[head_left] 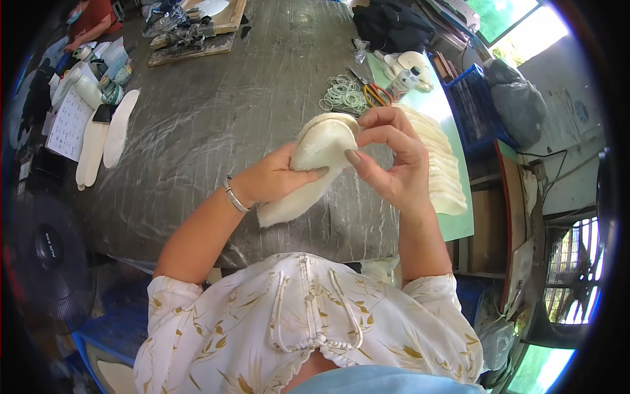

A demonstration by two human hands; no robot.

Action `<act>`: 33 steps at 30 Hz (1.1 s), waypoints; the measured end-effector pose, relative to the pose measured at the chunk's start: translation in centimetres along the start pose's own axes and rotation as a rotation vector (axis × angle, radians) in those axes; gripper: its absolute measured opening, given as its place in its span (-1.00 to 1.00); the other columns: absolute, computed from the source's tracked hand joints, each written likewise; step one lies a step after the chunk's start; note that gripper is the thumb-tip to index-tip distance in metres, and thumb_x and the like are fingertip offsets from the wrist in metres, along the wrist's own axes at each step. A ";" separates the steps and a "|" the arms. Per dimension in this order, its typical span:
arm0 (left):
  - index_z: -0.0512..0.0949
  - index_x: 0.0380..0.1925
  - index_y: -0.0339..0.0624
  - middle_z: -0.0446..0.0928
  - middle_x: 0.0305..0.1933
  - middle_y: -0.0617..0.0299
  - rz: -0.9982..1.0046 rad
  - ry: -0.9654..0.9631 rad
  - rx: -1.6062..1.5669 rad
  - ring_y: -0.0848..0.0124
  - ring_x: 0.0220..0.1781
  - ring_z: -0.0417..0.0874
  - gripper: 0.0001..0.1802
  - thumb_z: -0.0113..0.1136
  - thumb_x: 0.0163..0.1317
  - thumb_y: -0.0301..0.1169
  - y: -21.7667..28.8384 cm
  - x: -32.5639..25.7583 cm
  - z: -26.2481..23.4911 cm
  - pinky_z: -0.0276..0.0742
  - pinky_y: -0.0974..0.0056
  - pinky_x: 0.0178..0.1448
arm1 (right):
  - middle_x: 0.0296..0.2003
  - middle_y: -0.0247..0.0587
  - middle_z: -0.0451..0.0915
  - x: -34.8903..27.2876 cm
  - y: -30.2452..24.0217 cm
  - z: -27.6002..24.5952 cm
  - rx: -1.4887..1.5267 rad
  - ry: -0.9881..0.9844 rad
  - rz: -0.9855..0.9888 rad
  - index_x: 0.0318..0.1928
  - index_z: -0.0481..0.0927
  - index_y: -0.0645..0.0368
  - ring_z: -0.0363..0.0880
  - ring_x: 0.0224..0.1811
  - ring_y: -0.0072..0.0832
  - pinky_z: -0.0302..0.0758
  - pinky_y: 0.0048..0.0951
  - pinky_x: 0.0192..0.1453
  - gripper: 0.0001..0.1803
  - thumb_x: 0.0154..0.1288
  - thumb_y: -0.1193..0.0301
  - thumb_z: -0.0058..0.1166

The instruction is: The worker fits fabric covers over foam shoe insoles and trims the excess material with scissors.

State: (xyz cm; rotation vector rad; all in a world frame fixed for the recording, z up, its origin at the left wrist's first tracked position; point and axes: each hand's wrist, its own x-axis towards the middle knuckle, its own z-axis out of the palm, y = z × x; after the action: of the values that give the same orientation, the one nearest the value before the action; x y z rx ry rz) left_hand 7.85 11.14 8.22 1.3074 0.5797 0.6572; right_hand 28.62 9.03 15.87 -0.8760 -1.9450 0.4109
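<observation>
Above the near middle of the table, my left hand (pixel 272 176) is closed around a pair of cream fleecy insoles (pixel 323 148), bent over so that their rounded ends curl toward me. One long end hangs below the thumb. At the right edge of the insoles is my right hand (pixel 398 161), its thumb and forefinger pinched on the rim and the other fingers curled. Just beyond lies a heap of pale green rubber bands (pixel 342 96). To the right, an overlapping row of similar insoles (pixel 438 161) rests on a pale green board (pixel 463 225).
Orange-handled scissors (pixel 375 94) and a clear bottle (pixel 403 85) stand beyond my right hand. More insoles (pixel 121 129) lie at the left, near jars and papers (pixel 72 121). A black fan (pixel 49 253) is at the left; a blue crate (pixel 467 105) at the right. A person (pixel 98 26) sits far left.
</observation>
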 end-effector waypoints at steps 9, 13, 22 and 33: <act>0.31 0.21 -0.31 0.54 0.05 -0.01 -0.002 -0.119 -0.434 0.18 0.06 0.62 -0.57 -0.03 0.34 -0.49 -0.3 0.1 0.5 0.57 0.11 0.13 | -0.07 -0.05 0.55 0.3 0.4 0.4 -0.129 0.062 -0.215 -0.33 0.59 0.27 0.57 -0.13 -0.29 0.53 -0.40 -0.07 -0.82 0.00 0.65 0.27; 0.34 0.20 -0.28 0.55 0.03 0.13 -0.011 -0.075 -0.219 0.33 0.04 0.61 -0.57 0.05 0.33 -0.48 -0.2 0.2 1.0 0.54 0.20 0.12 | -0.17 -0.05 0.63 -0.6 1.2 1.0 -0.063 0.149 -0.123 -0.37 0.56 0.29 0.65 -0.20 -0.36 0.56 -0.46 -0.12 -0.87 0.04 0.67 0.22; 0.47 0.09 -0.25 0.58 -0.04 0.24 0.085 0.016 -0.038 0.51 -0.05 0.58 -0.64 0.15 0.31 -0.41 -2.2 0.1 1.5 0.53 0.32 0.04 | -0.24 -0.15 0.64 -1.7 1.3 2.2 0.162 0.239 0.079 -0.42 0.56 0.31 0.56 -0.34 -0.59 0.52 -0.59 -0.26 -0.94 0.09 0.66 0.18; 0.51 0.02 -0.29 0.60 -0.16 0.17 0.003 0.053 0.130 0.44 -0.13 0.60 -0.55 0.22 0.24 -0.20 -1.0 -0.5 2.2 0.52 0.29 -0.03 | -0.18 -0.16 0.64 -2.7 2.4 1.3 0.427 0.189 0.371 -0.29 0.59 0.35 0.55 -0.25 -0.64 0.52 -0.58 -0.14 -0.92 0.18 0.62 0.17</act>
State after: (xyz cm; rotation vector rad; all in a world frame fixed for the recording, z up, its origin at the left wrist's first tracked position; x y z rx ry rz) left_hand 9.17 9.12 7.60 1.4158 0.6728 0.6671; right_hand 29.33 8.80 12.14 -0.9496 -1.4445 0.8907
